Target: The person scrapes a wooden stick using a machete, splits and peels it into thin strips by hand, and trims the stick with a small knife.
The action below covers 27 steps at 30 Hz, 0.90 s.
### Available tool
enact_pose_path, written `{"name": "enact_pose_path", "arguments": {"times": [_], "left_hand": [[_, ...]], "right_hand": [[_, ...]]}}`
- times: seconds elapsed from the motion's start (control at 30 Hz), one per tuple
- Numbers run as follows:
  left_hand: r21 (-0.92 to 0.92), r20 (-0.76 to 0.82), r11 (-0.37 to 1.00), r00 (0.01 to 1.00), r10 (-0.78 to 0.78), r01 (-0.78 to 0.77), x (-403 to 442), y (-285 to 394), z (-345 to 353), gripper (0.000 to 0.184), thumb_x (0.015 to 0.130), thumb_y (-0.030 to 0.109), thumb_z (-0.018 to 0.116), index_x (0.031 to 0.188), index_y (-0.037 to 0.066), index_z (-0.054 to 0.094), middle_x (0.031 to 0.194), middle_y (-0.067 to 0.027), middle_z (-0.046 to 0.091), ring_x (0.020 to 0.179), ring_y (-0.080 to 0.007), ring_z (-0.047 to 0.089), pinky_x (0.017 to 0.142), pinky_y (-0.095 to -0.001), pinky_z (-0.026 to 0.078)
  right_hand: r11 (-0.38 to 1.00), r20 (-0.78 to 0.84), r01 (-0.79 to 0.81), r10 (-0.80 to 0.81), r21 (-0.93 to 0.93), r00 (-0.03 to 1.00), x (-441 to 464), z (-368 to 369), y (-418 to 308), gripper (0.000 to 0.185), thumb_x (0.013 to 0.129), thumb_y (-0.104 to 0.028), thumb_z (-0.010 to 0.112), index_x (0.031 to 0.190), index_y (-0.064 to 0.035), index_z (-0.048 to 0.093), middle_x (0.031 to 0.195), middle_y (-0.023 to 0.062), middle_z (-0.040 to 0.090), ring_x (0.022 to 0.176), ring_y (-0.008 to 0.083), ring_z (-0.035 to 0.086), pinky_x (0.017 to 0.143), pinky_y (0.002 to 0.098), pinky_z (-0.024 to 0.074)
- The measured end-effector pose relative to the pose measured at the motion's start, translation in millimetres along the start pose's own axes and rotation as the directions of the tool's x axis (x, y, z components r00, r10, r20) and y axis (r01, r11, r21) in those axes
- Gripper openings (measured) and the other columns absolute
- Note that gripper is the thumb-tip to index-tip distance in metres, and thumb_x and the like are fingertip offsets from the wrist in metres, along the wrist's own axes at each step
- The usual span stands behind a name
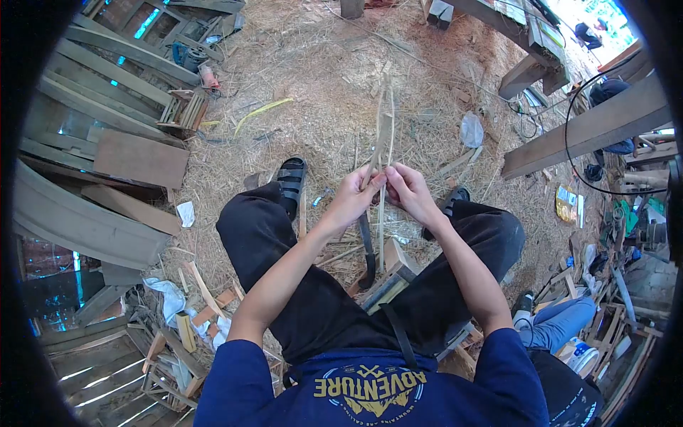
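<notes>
In front of my lap, both hands hold long, thin pale strips that look like split bamboo or wood (385, 135). The strips fan apart beyond my fingers, and thin ends hang down below them. My left hand (353, 198) is closed on the strips, with thumb and fingers pinched. Close beside it, my right hand (413, 192) also pinches them between thumb and fingers. Below my left hand is a dark tool with a black handle (369, 267), perhaps a knife; whether it touches that hand I cannot tell. A wooden block (398, 265) lies between my legs.
Straw and shavings cover the ground (320, 92). Wooden boards (139, 158) and a power tool (187, 57) are on the left. A thick beam (590, 127) with a black cable crosses the right. Another person's jeans-covered leg (562, 324) is at lower right.
</notes>
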State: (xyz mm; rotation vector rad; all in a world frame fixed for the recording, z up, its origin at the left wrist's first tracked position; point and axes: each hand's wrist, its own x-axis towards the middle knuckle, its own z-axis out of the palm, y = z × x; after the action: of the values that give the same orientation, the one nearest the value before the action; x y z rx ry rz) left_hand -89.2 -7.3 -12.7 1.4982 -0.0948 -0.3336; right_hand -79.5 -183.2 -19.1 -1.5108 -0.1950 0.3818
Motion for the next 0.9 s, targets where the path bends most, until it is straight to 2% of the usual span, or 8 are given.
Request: {"name": "enact_pose_path", "arguments": {"times": [0.2, 0.33, 0.43, 0.5, 0.6, 0.73, 0.83, 0.9], "left_hand": [[-0.002, 0.040, 0.998, 0.998, 0.056, -0.056, 6.8, -13.5, -10.0, 0.029, 0.105, 0.036, 0.058, 0.096, 0.007, 0.059, 0.072, 0.0062, 0.052, 0.061, -0.0021, 0.045, 0.053, -0.0209, 0.034], [-0.137, 0.072, 0.988, 0.995, -0.063, 0.072, 3.0, -7.7, -15.3, 0.030, 0.105, 0.035, 0.057, 0.094, 0.008, 0.059, 0.071, 0.0064, 0.053, 0.061, -0.0015, 0.045, 0.053, -0.0203, 0.034], [-0.082, 0.017, 0.996, 0.999, -0.030, 0.031, 5.6, -7.0, -12.8, 0.030, 0.105, 0.035, 0.057, 0.093, 0.008, 0.059, 0.070, 0.0070, 0.052, 0.061, -0.0010, 0.045, 0.053, -0.0200, 0.034], [-0.007, 0.009, 1.000, 1.000, 0.011, -0.011, 4.2, 0.5, -11.3, 0.030, 0.106, 0.035, 0.056, 0.092, 0.008, 0.059, 0.070, 0.0072, 0.052, 0.061, -0.0009, 0.045, 0.053, -0.0201, 0.034], [-0.039, 0.006, 0.998, 0.999, 0.051, -0.051, 5.7, 0.6, -6.8, 0.031, 0.105, 0.035, 0.057, 0.090, 0.008, 0.059, 0.071, 0.0066, 0.053, 0.062, -0.0014, 0.046, 0.054, -0.0199, 0.036], [-0.098, 0.020, 0.995, 1.000, 0.010, -0.008, 9.3, -1.6, -11.2, 0.031, 0.105, 0.035, 0.058, 0.090, 0.007, 0.060, 0.071, 0.0044, 0.055, 0.063, -0.0031, 0.049, 0.056, -0.0206, 0.039], [-0.034, 0.010, 0.999, 1.000, 0.027, -0.027, 7.3, 7.9, -12.3, 0.031, 0.106, 0.034, 0.056, 0.092, 0.006, 0.061, 0.070, 0.0035, 0.055, 0.063, -0.0042, 0.050, 0.057, -0.0221, 0.041], [0.011, 0.011, 0.998, 0.998, 0.069, -0.069, 6.5, 18.5, -13.5, 0.032, 0.106, 0.034, 0.055, 0.094, 0.005, 0.061, 0.069, 0.0033, 0.055, 0.062, -0.0048, 0.049, 0.056, -0.0240, 0.040]], "right_hand": [[1.000, 0.062, 0.011, -0.012, 0.012, 0.998, -2.4, 0.9, -4.5, 0.033, 0.109, -0.032, 0.049, 0.087, -0.0072, 0.054, 0.067, -0.0059, 0.043, 0.058, 0.0036, 0.042, 0.052, 0.0235, 0.0351], [0.999, 0.107, 0.031, -0.026, -0.040, 0.994, -2.7, 0.9, -13.0, 0.032, 0.107, -0.031, 0.053, 0.087, -0.0058, 0.055, 0.067, -0.0056, 0.045, 0.059, 0.0047, 0.041, 0.053, 0.0243, 0.0346], [0.913, 0.117, 0.171, -0.137, -0.371, 0.984, -2.6, -0.9, -8.0, 0.033, 0.106, -0.029, 0.056, 0.085, -0.0037, 0.056, 0.067, -0.0052, 0.048, 0.060, 0.0053, 0.040, 0.053, 0.0253, 0.0339], [0.940, 0.110, 0.120, -0.089, -0.319, 0.990, -1.6, -1.0, -8.5, 0.033, 0.105, -0.028, 0.058, 0.084, -0.0025, 0.056, 0.067, -0.0044, 0.049, 0.061, 0.0054, 0.040, 0.053, 0.0258, 0.0335], [0.973, 0.102, 0.083, -0.062, -0.217, 0.993, -0.1, 0.1, -6.5, 0.032, 0.104, -0.026, 0.059, 0.083, -0.0019, 0.057, 0.065, -0.0037, 0.049, 0.061, 0.0049, 0.042, 0.053, 0.0258, 0.0344], [0.990, 0.083, 0.059, -0.049, -0.125, 0.995, 3.0, 3.0, -11.0, 0.031, 0.103, -0.023, 0.060, 0.081, -0.0021, 0.058, 0.063, -0.0038, 0.050, 0.059, 0.0040, 0.046, 0.051, 0.0252, 0.0364], [0.975, 0.057, 0.087, -0.077, -0.206, 0.995, 4.2, 5.0, -21.5, 0.029, 0.103, -0.020, 0.059, 0.079, -0.0025, 0.059, 0.061, -0.0037, 0.052, 0.057, 0.0037, 0.049, 0.050, 0.0249, 0.0378], [0.985, 0.023, 0.081, -0.079, -0.155, 0.997, 4.0, 8.1, -25.2, 0.029, 0.102, -0.018, 0.060, 0.078, -0.0016, 0.059, 0.061, -0.0031, 0.052, 0.057, 0.0039, 0.047, 0.050, 0.0255, 0.0372]]}}
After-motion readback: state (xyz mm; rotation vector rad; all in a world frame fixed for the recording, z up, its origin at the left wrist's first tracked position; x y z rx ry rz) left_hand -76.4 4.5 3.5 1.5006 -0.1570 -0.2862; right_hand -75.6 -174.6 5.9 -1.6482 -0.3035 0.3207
